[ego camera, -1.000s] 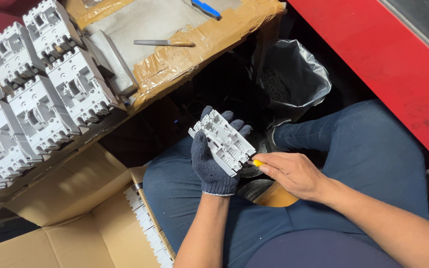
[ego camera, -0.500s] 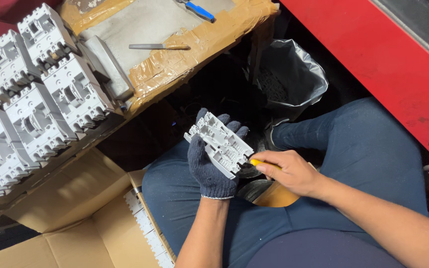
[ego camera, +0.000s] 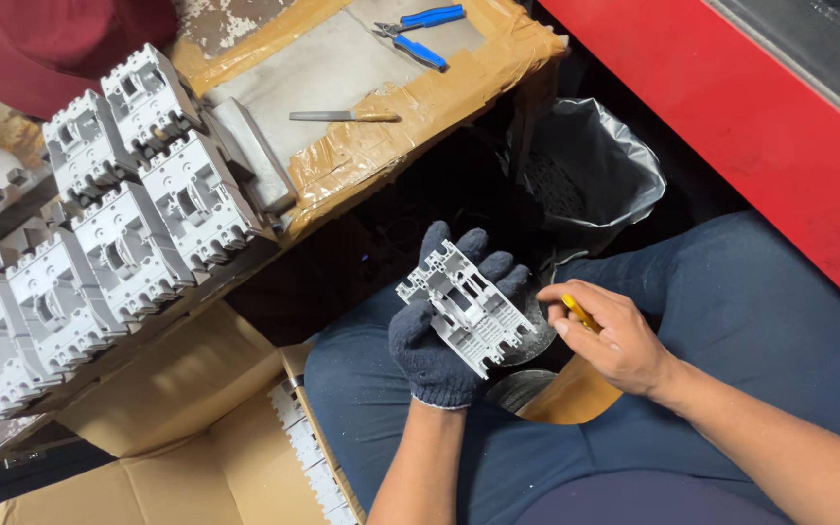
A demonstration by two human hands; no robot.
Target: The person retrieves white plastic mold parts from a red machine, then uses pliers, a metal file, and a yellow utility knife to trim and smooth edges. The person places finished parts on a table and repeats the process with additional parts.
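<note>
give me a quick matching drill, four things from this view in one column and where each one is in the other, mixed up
Things:
1. grey housing
2. yellow tool
3. blue pliers
4. bin bag

Places:
A. on the bench, far edge
B. in the bare right hand
C. on the floor between bench and knee
D. in the gloved left hand

Pairs: 1-D, 2-B, 3-A, 4-C
</note>
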